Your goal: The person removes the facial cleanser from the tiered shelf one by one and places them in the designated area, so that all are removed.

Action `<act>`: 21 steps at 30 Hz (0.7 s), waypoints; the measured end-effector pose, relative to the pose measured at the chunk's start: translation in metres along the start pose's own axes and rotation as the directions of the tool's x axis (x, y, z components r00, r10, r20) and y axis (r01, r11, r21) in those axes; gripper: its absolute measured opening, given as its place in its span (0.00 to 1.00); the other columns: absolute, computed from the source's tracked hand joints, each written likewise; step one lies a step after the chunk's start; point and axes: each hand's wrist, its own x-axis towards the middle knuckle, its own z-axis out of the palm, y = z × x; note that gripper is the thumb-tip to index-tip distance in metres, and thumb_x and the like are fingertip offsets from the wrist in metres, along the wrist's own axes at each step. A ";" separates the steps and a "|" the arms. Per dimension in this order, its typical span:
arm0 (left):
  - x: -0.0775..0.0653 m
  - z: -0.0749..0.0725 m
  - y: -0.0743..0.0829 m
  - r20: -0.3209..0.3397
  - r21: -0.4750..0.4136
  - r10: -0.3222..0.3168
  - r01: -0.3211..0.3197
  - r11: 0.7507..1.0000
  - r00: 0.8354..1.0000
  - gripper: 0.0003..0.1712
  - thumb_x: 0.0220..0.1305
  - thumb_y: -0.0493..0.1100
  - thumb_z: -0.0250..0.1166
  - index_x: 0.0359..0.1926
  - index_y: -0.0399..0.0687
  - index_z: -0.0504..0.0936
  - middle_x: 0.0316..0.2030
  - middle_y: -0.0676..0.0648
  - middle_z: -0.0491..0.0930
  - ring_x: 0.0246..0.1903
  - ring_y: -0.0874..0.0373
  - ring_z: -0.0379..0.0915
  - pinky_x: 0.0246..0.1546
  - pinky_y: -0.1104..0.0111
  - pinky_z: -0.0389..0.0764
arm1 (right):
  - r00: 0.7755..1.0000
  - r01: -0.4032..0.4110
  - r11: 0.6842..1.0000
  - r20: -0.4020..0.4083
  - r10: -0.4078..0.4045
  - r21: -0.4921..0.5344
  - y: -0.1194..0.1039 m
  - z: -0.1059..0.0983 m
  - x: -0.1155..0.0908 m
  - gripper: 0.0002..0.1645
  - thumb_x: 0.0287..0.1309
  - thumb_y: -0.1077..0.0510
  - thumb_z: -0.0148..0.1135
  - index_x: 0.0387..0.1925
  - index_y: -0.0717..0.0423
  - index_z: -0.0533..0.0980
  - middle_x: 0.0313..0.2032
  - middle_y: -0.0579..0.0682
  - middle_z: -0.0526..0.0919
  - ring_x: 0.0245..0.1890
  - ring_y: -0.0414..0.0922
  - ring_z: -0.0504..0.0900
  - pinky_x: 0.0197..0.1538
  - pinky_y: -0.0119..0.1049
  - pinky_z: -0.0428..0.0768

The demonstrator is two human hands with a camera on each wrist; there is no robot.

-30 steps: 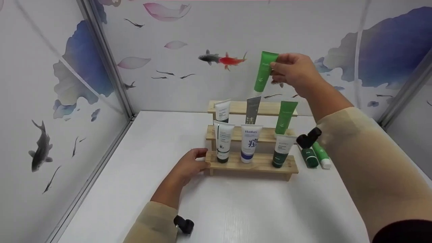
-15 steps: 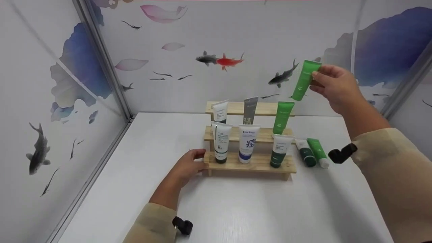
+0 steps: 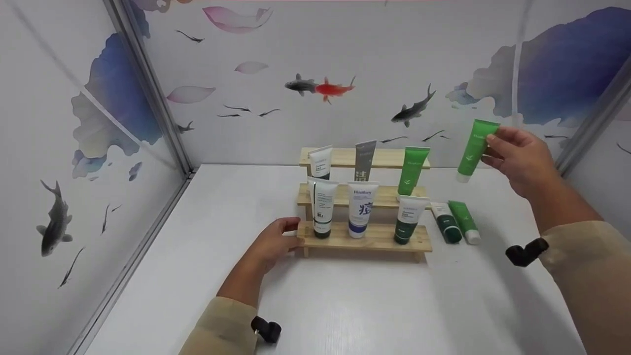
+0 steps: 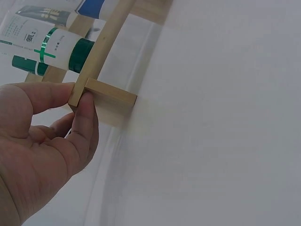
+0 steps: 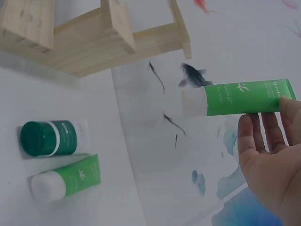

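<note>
My right hand (image 3: 525,160) pinches a green squeeze tube (image 3: 477,148) near its crimped end, white cap down, in the air right of the rack. The right wrist view shows that tube (image 5: 244,98) between thumb and fingers. With thumb and fingers my left hand (image 3: 276,244) grips the left end of the wooden rack's lowest step (image 3: 369,241); the left wrist view shows the pinch on the step's corner (image 4: 77,96). On that step stand a white tube with green cap (image 3: 324,207), a white-and-blue tube (image 3: 363,209) and a white-and-dark-green tube (image 3: 410,219).
Higher on the rack stand a white tube (image 3: 321,162), a grey tube (image 3: 365,160) and a green tube (image 3: 413,170). Right of the rack, a white-and-green tube (image 3: 446,223) and another green tube (image 3: 464,222) lie on the white table (image 3: 345,305). Printed panels stand behind and beside.
My right hand has carried the green tube from above the rack to the right, then lower. My left hand keeps its grip on the rack.
</note>
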 end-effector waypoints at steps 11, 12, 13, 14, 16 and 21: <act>0.003 0.001 -0.002 -0.009 -0.019 -0.006 0.006 1.000 1.000 0.37 0.68 0.33 0.67 0.77 0.44 0.70 0.74 0.42 0.72 0.67 0.49 0.78 0.66 0.59 0.83 | 0.991 -0.128 0.990 -0.043 0.126 -0.054 0.050 -0.040 -0.004 0.31 0.68 0.44 0.70 0.68 0.44 0.72 0.54 0.39 0.78 0.48 0.33 0.86 0.48 0.25 0.88; 0.003 0.001 -0.002 -0.009 -0.018 -0.004 0.004 1.000 1.000 0.37 0.68 0.33 0.67 0.77 0.44 0.70 0.74 0.41 0.72 0.67 0.49 0.78 0.66 0.59 0.83 | 0.989 -0.139 0.989 -0.048 0.136 -0.056 0.054 -0.042 -0.004 0.30 0.68 0.44 0.70 0.67 0.43 0.73 0.54 0.39 0.78 0.48 0.33 0.86 0.48 0.25 0.89; 0.003 0.001 -0.002 -0.010 -0.015 -0.003 0.002 1.000 1.000 0.37 0.68 0.33 0.67 0.77 0.44 0.70 0.74 0.41 0.72 0.66 0.49 0.78 0.66 0.59 0.84 | 0.988 -0.149 0.988 -0.050 0.147 -0.048 0.057 -0.045 -0.003 0.30 0.69 0.44 0.70 0.67 0.43 0.73 0.54 0.39 0.78 0.47 0.33 0.86 0.48 0.25 0.89; 0.003 0.001 -0.002 -0.011 -0.012 -0.003 0.003 1.000 1.000 0.37 0.68 0.33 0.67 0.77 0.44 0.71 0.74 0.41 0.72 0.66 0.49 0.78 0.66 0.59 0.84 | 0.986 -0.161 0.986 -0.053 0.159 -0.044 0.060 -0.048 -0.004 0.30 0.69 0.44 0.70 0.67 0.43 0.72 0.54 0.39 0.77 0.47 0.33 0.85 0.48 0.26 0.89; 0.004 0.001 -0.003 -0.013 -0.008 -0.004 0.004 1.000 1.000 0.37 0.68 0.34 0.67 0.77 0.45 0.71 0.74 0.42 0.73 0.67 0.49 0.78 0.66 0.59 0.84 | 0.982 -0.182 0.982 -0.056 0.179 -0.042 0.067 -0.054 -0.004 0.30 0.69 0.43 0.69 0.67 0.43 0.72 0.54 0.40 0.77 0.46 0.32 0.86 0.48 0.26 0.89; 0.004 0.000 -0.004 -0.014 0.003 0.003 -0.002 1.000 1.000 0.36 0.68 0.35 0.67 0.76 0.45 0.71 0.74 0.42 0.73 0.66 0.49 0.78 0.66 0.59 0.83 | 0.971 -0.236 0.970 -0.059 0.233 -0.061 0.083 -0.066 -0.007 0.27 0.68 0.41 0.70 0.63 0.39 0.73 0.51 0.38 0.78 0.43 0.31 0.87 0.47 0.27 0.89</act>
